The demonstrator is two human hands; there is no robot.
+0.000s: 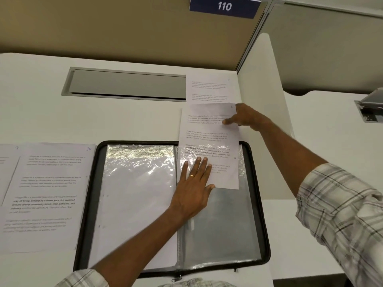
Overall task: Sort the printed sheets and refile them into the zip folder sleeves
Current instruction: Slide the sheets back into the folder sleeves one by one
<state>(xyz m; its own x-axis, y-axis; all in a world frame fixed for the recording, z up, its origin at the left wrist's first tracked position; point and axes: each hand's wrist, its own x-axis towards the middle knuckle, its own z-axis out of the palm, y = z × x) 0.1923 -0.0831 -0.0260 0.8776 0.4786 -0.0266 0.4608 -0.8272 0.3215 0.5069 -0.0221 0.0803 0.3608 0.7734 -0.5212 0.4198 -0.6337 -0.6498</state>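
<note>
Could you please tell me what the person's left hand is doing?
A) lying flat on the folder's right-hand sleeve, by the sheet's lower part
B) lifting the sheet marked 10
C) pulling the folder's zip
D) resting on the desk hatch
A: the left hand lies with straight fingers on the right-hand sleeve, overlapping the printed sheet at its lower left edge.

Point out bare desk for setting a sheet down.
Bare desk lies between the slot and the folder, and left of the slot. Crowded: left sheets beside the folder; at the right corner, the right hand, held sheet and far sheet.
</note>
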